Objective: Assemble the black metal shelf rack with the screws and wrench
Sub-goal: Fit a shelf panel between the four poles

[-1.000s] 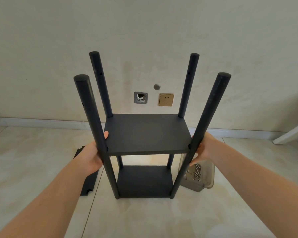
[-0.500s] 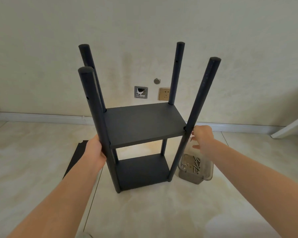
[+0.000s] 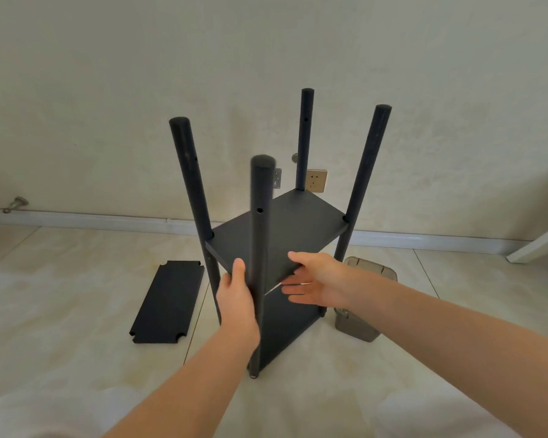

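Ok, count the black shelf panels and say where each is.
3: middle panel fitted midway up the posts, bottom panel at their feet, loose panel flat on the floor to the left. None seems hidden.

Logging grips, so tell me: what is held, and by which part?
The left hand grips the rack's nearest post at middle-shelf height; the right hand, fingers straight, seems empty.

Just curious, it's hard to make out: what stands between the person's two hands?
The nearest black post, in the head view; the left hand grips it, and the right hand hovers open beside it.
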Motion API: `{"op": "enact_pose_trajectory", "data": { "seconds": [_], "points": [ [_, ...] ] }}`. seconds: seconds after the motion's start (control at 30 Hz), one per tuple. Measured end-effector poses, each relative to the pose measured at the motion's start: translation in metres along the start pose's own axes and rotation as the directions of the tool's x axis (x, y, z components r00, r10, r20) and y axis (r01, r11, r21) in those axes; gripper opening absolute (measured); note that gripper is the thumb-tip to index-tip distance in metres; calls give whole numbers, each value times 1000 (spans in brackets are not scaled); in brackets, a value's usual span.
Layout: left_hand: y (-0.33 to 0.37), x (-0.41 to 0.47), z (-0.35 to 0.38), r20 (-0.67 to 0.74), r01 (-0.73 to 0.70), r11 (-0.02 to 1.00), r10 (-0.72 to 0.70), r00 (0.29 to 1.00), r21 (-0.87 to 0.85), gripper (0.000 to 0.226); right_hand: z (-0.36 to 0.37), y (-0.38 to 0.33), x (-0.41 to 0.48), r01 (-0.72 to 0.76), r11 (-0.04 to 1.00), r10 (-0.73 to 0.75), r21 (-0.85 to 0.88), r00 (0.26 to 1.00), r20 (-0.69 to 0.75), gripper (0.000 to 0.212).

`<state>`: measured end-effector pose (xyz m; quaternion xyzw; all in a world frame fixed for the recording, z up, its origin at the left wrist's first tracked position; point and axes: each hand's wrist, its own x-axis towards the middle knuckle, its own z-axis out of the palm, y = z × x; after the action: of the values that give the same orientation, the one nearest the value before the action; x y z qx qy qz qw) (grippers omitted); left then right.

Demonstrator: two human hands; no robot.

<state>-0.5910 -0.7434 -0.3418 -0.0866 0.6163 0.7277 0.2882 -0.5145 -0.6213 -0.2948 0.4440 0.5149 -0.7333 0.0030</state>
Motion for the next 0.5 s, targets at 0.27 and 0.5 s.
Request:
{"op": "enact_pose_trajectory", "data": {
  "seconds": [0.27,0.5],
  "points": [
    [32,-7,-11,221,165,928,-247,943,334,28,-16,-1,-3,-4,999,2,-44,999,-45,23],
    [111,22,-46,246,-14,750,-199,949,662,64,-36,0,-1,-50,998,49,-36,999,-5,22]
  ]
}}
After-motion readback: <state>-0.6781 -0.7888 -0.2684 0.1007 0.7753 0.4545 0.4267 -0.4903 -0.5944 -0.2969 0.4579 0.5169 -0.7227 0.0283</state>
